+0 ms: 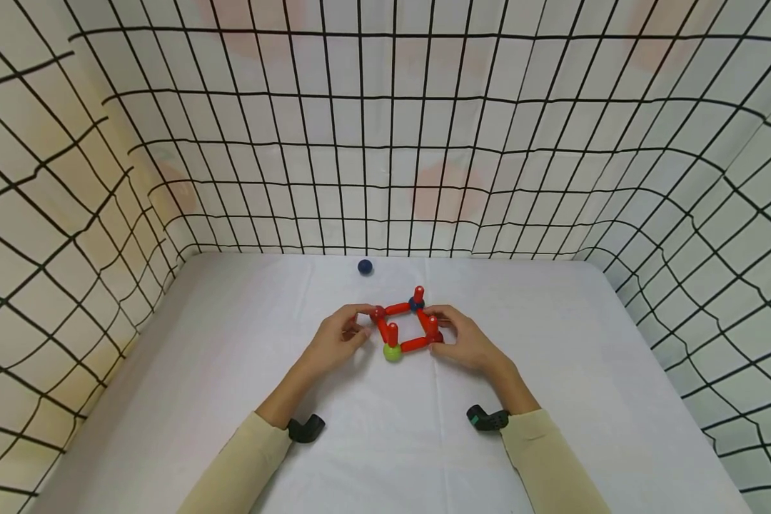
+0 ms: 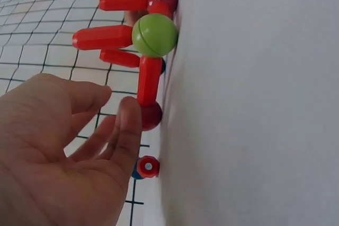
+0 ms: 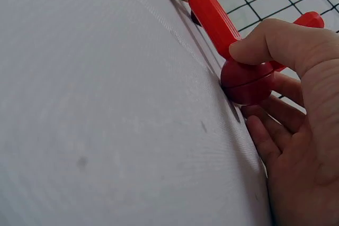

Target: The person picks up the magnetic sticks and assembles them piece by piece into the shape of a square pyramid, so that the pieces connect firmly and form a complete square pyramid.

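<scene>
A ball-and-stick frame of red sticks (image 1: 414,345) and colored balls lies on the white cloth as a four-sided ring. Its corners are a green ball (image 1: 392,352), a dark blue ball (image 1: 415,305) and two red balls (image 2: 152,116). Three sticks stand upright, on the green, blue and right red corners. My left hand (image 1: 336,337) is at the left red ball, fingertips touching it and thumb apart. With my right hand (image 1: 465,338) I hold the right red ball (image 3: 248,82), thumb pressed where a stick meets it, fingers on its other side.
A loose dark blue ball (image 1: 365,267) lies at the back of the table. A red stick (image 2: 149,166) shows end-on beyond my left fingers. White cloth (image 1: 385,442) covers the table, and black-grid netting (image 1: 392,150) walls the back and both sides.
</scene>
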Demonstrator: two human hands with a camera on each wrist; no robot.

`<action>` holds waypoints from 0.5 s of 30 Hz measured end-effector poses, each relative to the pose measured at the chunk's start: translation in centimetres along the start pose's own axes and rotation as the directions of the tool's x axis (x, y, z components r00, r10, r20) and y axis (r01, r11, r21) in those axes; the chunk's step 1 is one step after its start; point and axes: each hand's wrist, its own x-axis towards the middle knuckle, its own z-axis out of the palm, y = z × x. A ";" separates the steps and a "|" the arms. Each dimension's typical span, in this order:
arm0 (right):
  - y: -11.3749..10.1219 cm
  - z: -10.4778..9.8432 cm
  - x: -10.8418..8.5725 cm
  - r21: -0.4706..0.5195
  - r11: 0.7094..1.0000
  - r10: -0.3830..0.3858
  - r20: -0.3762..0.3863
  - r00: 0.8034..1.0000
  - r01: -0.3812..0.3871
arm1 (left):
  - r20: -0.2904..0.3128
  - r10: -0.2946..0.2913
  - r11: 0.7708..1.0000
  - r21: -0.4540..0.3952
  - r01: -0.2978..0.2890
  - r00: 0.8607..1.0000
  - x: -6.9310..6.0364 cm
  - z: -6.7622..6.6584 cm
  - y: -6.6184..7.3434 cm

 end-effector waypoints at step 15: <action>0.3 -0.1 0.5 0.040 0.999 -0.015 -0.042 0.999 0.016 | 0.084 0.012 0.987 0.160 -0.026 0.996 -0.3 0.0 0.3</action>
